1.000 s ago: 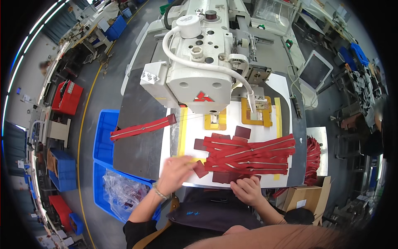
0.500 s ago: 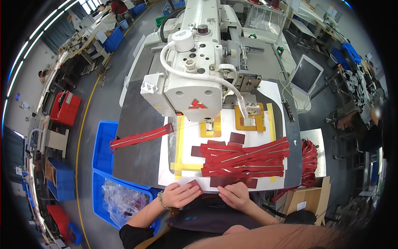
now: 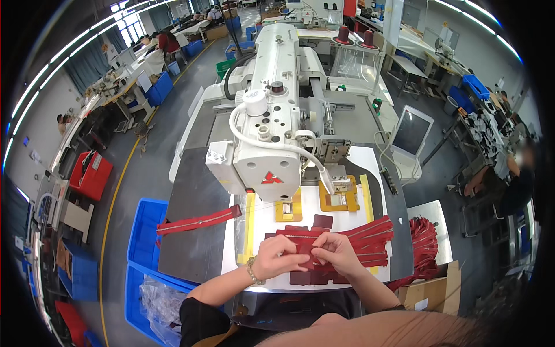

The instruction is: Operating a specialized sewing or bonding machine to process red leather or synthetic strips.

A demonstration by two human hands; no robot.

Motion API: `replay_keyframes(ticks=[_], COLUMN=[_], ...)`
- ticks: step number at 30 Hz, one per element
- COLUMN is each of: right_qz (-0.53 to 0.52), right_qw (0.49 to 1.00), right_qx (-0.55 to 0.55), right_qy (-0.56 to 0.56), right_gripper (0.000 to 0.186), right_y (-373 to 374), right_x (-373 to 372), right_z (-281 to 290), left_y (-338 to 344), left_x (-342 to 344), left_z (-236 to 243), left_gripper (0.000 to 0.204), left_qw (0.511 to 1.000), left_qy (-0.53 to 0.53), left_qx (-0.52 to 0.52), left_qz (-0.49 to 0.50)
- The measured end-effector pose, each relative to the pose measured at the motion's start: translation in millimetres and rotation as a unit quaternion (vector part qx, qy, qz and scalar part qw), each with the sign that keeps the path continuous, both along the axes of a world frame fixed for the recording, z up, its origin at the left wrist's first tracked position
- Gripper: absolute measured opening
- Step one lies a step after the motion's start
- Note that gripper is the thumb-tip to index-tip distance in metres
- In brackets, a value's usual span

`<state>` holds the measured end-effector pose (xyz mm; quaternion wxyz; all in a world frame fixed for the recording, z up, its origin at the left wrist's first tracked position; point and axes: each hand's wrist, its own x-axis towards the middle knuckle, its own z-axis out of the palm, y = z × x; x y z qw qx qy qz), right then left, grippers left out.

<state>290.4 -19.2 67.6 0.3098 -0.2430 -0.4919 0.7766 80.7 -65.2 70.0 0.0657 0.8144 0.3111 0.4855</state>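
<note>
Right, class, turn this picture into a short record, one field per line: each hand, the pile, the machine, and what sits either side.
Left hand: above the pile, beside the right hand
Right hand: thumb and fingertips drawn together; anything held is unclear
Pile: red zippers, partly hidden by both hands
Machine: white sewing machine, beyond the pile
Left side: separate red zipper; blue bins
Right side: screen; cardboard box

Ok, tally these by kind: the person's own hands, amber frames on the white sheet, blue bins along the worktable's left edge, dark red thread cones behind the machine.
Left hand and right hand: 2
Left amber frame and right amber frame: 2
Far blue bin and near blue bin: 2
Left thread cone and right thread cone: 2
Total: 8
</note>
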Motion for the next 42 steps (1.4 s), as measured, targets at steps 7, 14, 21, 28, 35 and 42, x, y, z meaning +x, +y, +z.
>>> replay_keyframes(ticks=[7,14,21,28,35,42], right_qz=[-0.085,-0.017,-0.009,-0.048,-0.083,-0.101], right_qw=[0.979,0.998,0.998,0.996,0.994,0.992], right_qx=[0.152,0.032,0.027,0.004,-0.002,0.034], right_qy=[-0.103,-0.06,-0.058,-0.075,-0.07,-0.067], right_gripper=[0.007,0.016,0.023,0.012,0.013,0.016], right_y=[34.4,38.7,33.5,30.7,30.5,30.6], right_x=[-5.4,-19.5,-24.3,-24.6,-24.6,-25.3], right_z=[-6.9,-16.3,-33.4,-32.3,-35.0,-34.7], left_y=[24.9,30.9,25.7,28.1,31.2,34.0], left_x=[5.9,1.5,6.7,5.4,4.2,6.1], left_z=[-10.7,-38.4,-43.5,-39.7,-49.3,-42.8], left_gripper=[0.02,0.013,0.017,0.012,0.007,0.007], left_qw=[0.915,0.889,0.871,0.836,0.776,0.746], left_qy=[-0.2,-0.308,-0.335,-0.358,-0.424,-0.419], left_qx=[-0.35,-0.335,-0.35,-0.415,-0.467,-0.517], left_qz=[0.022,0.056,0.076,0.047,-0.005,-0.005])
